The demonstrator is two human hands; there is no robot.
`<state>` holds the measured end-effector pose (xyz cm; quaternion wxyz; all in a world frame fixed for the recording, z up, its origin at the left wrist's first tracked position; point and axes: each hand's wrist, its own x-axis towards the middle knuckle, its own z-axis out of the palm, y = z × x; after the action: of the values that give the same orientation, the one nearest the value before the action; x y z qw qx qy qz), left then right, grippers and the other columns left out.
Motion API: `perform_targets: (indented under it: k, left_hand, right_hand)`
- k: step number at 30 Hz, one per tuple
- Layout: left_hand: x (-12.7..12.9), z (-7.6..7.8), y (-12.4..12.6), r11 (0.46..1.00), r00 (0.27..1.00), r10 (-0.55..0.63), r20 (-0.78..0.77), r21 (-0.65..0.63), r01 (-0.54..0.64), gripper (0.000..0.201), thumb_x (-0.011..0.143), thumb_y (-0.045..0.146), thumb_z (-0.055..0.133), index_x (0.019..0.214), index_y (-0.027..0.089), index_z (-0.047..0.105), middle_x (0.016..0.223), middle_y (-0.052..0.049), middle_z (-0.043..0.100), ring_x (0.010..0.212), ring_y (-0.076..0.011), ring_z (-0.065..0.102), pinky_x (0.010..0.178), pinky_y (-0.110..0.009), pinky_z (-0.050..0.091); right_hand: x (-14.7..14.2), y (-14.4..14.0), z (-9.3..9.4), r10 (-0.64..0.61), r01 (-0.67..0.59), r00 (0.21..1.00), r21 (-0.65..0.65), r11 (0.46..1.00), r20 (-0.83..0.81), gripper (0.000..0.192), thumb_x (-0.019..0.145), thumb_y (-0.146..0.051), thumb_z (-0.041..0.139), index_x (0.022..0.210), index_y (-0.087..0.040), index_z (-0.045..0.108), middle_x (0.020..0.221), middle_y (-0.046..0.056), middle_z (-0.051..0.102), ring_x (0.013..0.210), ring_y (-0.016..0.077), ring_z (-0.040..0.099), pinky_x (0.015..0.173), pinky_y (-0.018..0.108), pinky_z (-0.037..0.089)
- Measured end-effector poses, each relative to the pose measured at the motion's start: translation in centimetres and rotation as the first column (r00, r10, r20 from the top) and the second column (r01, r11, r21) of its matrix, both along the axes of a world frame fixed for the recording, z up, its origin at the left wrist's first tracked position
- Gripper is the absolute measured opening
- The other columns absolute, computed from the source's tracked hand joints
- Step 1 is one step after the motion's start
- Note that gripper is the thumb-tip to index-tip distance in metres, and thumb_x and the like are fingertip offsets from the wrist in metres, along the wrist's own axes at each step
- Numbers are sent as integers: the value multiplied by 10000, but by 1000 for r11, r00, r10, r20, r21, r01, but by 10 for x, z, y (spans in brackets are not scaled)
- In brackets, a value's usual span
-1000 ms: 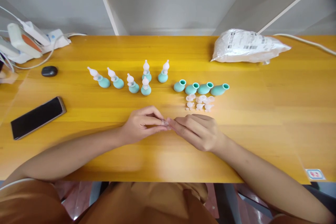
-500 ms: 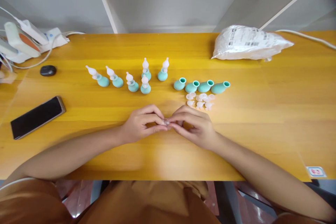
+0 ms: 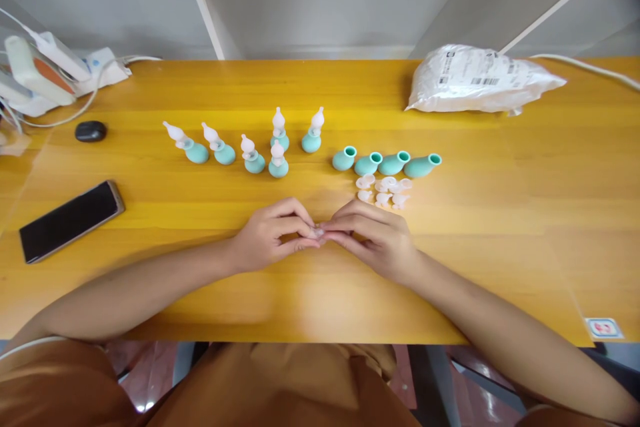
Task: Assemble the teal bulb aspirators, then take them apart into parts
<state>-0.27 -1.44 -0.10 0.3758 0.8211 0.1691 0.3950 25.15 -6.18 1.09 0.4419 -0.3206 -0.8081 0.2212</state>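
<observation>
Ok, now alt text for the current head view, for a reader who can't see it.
A person's left hand and right hand meet over a yellow-brown table, pinching a small, largely hidden translucent piece. Beyond are six teal bulbs with pale tops, four open teal bulbs and small translucent parts; a phone lies left, a plastic package back right.

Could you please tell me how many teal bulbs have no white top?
4, in a row beyond the right hand: leftmost bulb, second bulb, third bulb, rightmost bulb. None seems hidden.
</observation>
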Motion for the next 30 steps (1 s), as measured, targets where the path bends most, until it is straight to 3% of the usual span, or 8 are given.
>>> perform_targets:
  k: [8, 13, 19, 24, 30]
  left_hand:
    - [1, -2, -2, 998, 1000, 5, -3, 63, -5, 113, 991, 198, 868, 1093, 182, 822, 1028, -53, 780, 907, -135, 797, 869, -244, 696]
    - [1, -3, -4, 997, 1000, 22, -13, 78, -21, 125, 990, 183, 866, 1105, 195, 821, 1033, -50, 779, 910, -139, 796, 873, -250, 697]
    - [1, -4, -4, 996, 1000, 17, -23, 88, -15, 109, 1008, 186, 848, 1112, 198, 816, 1030, -51, 784, 916, -142, 801, 876, -253, 700]
    - [0, 1, -1, 997, 998, 49, -35, 63, -47, 68, 1010, 209, 853, 1070, 201, 821, 1026, -53, 785, 903, -144, 795, 857, -262, 692]
    - [0, 4, 3, 997, 997, 82, -8, 13, -82, 67, 999, 229, 870, 1036, 193, 827, 1010, -54, 781, 890, -139, 786, 849, -260, 678]
  right_hand:
    - [4, 1, 6, 12, -12, 998, 1, 1000, 59, 105, 1084, -157, 758, 1182, -175, 793, 970, 72, 795, 840, 168, 765, 739, 285, 648]
    - [9, -1, 9, -25, -6, 976, 140, 990, 216, 102, 1095, -146, 740, 1192, -141, 770, 1010, 91, 803, 852, 174, 762, 748, 293, 634]
    - [16, -6, 12, -83, -54, 888, 282, 958, 452, 182, 1131, -112, 653, 1290, -106, 743, 1040, 98, 812, 832, 193, 760, 682, 318, 601]
    - [13, -4, 12, -109, -17, 916, 308, 951, 386, 241, 1109, -162, 723, 1337, -84, 727, 1031, 103, 809, 821, 187, 778, 693, 311, 634]
    - [12, -2, 4, -55, 5, 958, 173, 985, 283, 423, 1086, -160, 737, 1503, -135, 667, 1139, 144, 806, 960, 248, 818, 776, 357, 699]
